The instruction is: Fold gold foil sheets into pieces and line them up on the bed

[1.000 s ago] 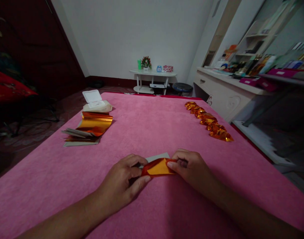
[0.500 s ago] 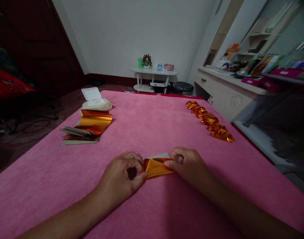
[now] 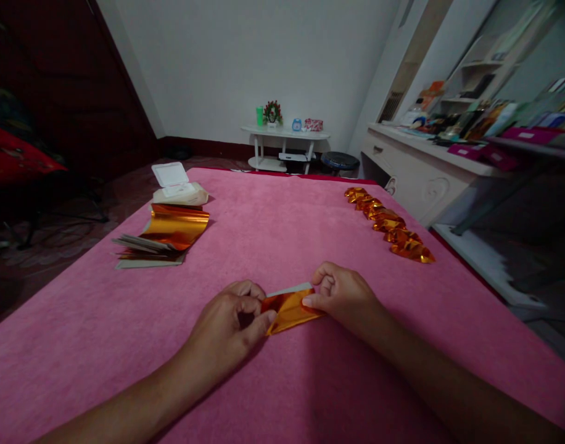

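Note:
A small sheet of gold foil paper, partly folded with its grey back showing at the top edge, lies on the pink cloth in front of me. My left hand pinches its left end between thumb and fingers. The right end is pinched by my right hand, thumb on top and fingers curled. Both hands rest low on the cloth.
A stack of gold foil sheets lies at the left, with an open white box behind it. A row of several folded gold pieces runs along the right side. A white dresser stands beyond the right edge.
The foil has been folded narrower and tilted slightly. My right hand shifted up and left a little, its fingers curling tighter; my left hand closed in on the left end.

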`<action>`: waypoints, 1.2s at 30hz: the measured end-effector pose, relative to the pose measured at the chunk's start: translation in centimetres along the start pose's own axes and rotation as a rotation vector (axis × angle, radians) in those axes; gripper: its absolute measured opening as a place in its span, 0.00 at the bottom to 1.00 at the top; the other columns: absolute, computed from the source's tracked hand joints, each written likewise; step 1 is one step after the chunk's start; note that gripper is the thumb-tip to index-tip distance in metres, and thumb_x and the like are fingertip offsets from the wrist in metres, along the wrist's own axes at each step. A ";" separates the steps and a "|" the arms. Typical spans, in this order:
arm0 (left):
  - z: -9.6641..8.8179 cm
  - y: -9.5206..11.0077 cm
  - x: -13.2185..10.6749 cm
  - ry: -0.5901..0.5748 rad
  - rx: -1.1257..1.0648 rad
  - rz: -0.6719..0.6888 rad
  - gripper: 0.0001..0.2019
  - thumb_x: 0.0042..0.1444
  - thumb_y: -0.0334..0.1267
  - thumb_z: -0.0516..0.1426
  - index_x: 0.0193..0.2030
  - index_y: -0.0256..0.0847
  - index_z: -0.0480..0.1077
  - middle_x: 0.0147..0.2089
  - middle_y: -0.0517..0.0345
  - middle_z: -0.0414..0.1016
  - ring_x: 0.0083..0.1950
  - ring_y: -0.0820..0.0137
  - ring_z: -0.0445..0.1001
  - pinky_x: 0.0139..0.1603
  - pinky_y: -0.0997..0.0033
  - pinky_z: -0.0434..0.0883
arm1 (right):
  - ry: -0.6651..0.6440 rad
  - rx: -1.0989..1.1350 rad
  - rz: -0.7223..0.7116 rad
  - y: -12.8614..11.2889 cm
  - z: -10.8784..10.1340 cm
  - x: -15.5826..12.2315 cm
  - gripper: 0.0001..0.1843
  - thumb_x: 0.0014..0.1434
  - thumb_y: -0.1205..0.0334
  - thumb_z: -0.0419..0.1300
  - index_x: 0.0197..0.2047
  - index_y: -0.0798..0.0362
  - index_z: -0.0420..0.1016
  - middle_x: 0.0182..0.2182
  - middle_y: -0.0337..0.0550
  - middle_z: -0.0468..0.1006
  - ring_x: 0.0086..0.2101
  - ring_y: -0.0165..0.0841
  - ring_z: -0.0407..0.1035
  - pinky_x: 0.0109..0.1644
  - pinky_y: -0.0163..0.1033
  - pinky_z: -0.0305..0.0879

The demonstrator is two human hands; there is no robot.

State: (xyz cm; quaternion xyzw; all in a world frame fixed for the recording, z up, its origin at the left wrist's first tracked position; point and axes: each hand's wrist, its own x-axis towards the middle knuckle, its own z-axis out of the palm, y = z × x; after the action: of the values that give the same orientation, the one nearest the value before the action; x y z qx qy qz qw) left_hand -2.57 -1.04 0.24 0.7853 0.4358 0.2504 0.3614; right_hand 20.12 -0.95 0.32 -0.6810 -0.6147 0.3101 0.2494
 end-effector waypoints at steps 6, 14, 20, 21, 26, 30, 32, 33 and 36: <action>0.1 0.2 -0.2 0.020 0.067 -0.013 0.12 0.50 0.34 0.57 0.18 0.38 0.61 0.31 0.59 0.69 0.32 0.73 0.68 0.31 0.74 0.64 | 0.004 -0.107 -0.006 -0.6 0.0 -0.4 0.15 0.40 0.59 0.69 0.30 0.49 0.68 0.19 0.31 0.69 0.20 0.26 0.60 0.22 0.33 0.47; -0.6 -0.2 0.8 0.063 0.216 -0.076 0.28 0.41 0.37 0.63 0.52 0.43 0.64 0.41 0.57 0.71 0.36 0.68 0.69 0.34 0.71 0.65 | -0.031 -0.180 0.006 -1.2 -0.3 -0.2 0.10 0.40 0.59 0.68 0.23 0.51 0.70 0.19 0.33 0.69 0.21 0.26 0.60 0.22 0.32 0.46; -1.3 -0.4 1.7 -0.077 0.198 -0.090 0.16 0.40 0.39 0.65 0.39 0.43 0.73 0.31 0.62 0.73 0.28 0.72 0.68 0.26 0.75 0.59 | 0.108 0.012 -0.193 -0.5 0.7 -1.2 0.12 0.45 0.63 0.66 0.21 0.52 0.65 0.18 0.31 0.63 0.19 0.24 0.56 0.20 0.30 0.49; -1.3 -0.4 1.7 -0.062 0.186 -0.035 0.11 0.42 0.39 0.64 0.34 0.43 0.74 0.29 0.62 0.73 0.28 0.72 0.68 0.27 0.75 0.59 | 0.155 0.040 -0.295 -0.6 0.6 -1.5 0.12 0.46 0.64 0.65 0.20 0.53 0.65 0.19 0.32 0.63 0.19 0.24 0.56 0.21 0.30 0.50; -1.9 0.1 0.5 0.368 0.298 0.523 0.05 0.53 0.32 0.58 0.27 0.40 0.72 0.26 0.60 0.71 0.32 0.71 0.67 0.35 0.68 0.60 | 0.382 -0.141 -1.009 -1.5 -1.4 -3.5 0.09 0.56 0.71 0.57 0.25 0.52 0.69 0.22 0.37 0.70 0.24 0.27 0.63 0.27 0.33 0.58; -2.9 0.5 -0.6 0.512 0.514 0.904 0.03 0.51 0.28 0.60 0.30 0.40 0.71 0.29 0.60 0.74 0.35 0.69 0.68 0.36 0.66 0.59 | 0.459 -0.352 -1.372 -2.1 -3.0 -4.3 0.07 0.58 0.73 0.56 0.30 0.53 0.71 0.24 0.40 0.75 0.28 0.30 0.67 0.30 0.36 0.63; -3.2 0.6 -0.9 0.525 0.575 0.967 0.05 0.49 0.28 0.62 0.30 0.39 0.71 0.31 0.60 0.76 0.36 0.69 0.69 0.37 0.65 0.60 | 0.518 -0.391 -1.405 -2.0 -3.2 -4.4 0.07 0.57 0.73 0.57 0.30 0.53 0.71 0.26 0.40 0.76 0.29 0.30 0.68 0.31 0.37 0.64; -3.2 0.6 -1.0 0.545 0.593 0.980 0.05 0.49 0.28 0.63 0.29 0.40 0.71 0.31 0.61 0.76 0.37 0.69 0.69 0.37 0.66 0.60 | 0.537 -0.396 -1.397 -2.0 -3.1 -4.4 0.08 0.57 0.74 0.57 0.29 0.53 0.71 0.27 0.40 0.77 0.29 0.30 0.68 0.32 0.37 0.65; -3.0 0.5 -1.1 0.596 0.620 1.001 0.07 0.49 0.28 0.63 0.27 0.41 0.70 0.34 0.63 0.78 0.39 0.69 0.70 0.39 0.66 0.61 | 0.576 -0.383 -1.327 -1.9 -2.8 -4.5 0.10 0.57 0.74 0.57 0.28 0.51 0.70 0.29 0.37 0.78 0.31 0.29 0.69 0.35 0.38 0.65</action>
State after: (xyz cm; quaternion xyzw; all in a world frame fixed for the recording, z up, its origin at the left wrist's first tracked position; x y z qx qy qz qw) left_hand -5.01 -1.11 2.42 0.8579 0.1514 0.4577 -0.1778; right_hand 20.64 -5.11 4.08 -0.2529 -0.8501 -0.2084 0.4123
